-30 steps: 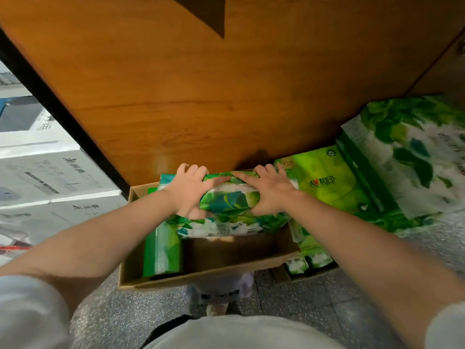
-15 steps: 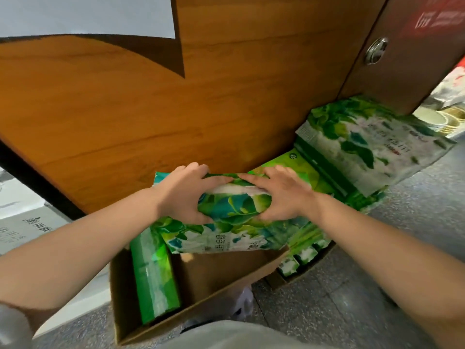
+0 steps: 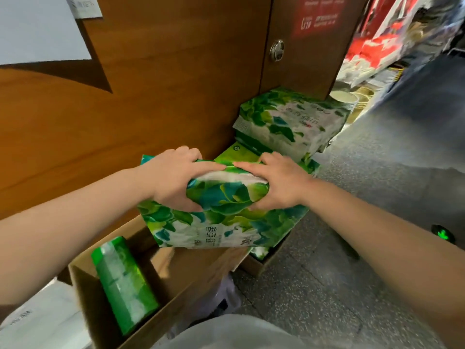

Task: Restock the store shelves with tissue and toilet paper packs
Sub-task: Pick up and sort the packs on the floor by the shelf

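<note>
A green leaf-printed tissue pack (image 3: 221,217) hangs above an open cardboard box (image 3: 171,306). My left hand (image 3: 173,180) grips its top left part, thumb under and fingers over. My right hand (image 3: 274,182) grips its top right part the same way. One more green pack (image 3: 123,283) stands on edge inside the box at its left. A bright green pack (image 3: 239,156) lies behind the held one, mostly hidden. A larger leaf-printed pack (image 3: 289,122) rests on top of other packs by the wooden wall.
A brown wooden panel (image 3: 151,84) with a door and round metal handle (image 3: 276,50) rises straight ahead. Grey speckled floor (image 3: 352,248) spreads to the right. Red goods (image 3: 372,46) and stacked bowls (image 3: 344,99) stand at the far right. White cartons (image 3: 37,321) lie at the lower left.
Both hands have lifted the leaf-printed pack up out of the cardboard box and a little to the right. The view has swung right, showing the door and the aisle.
</note>
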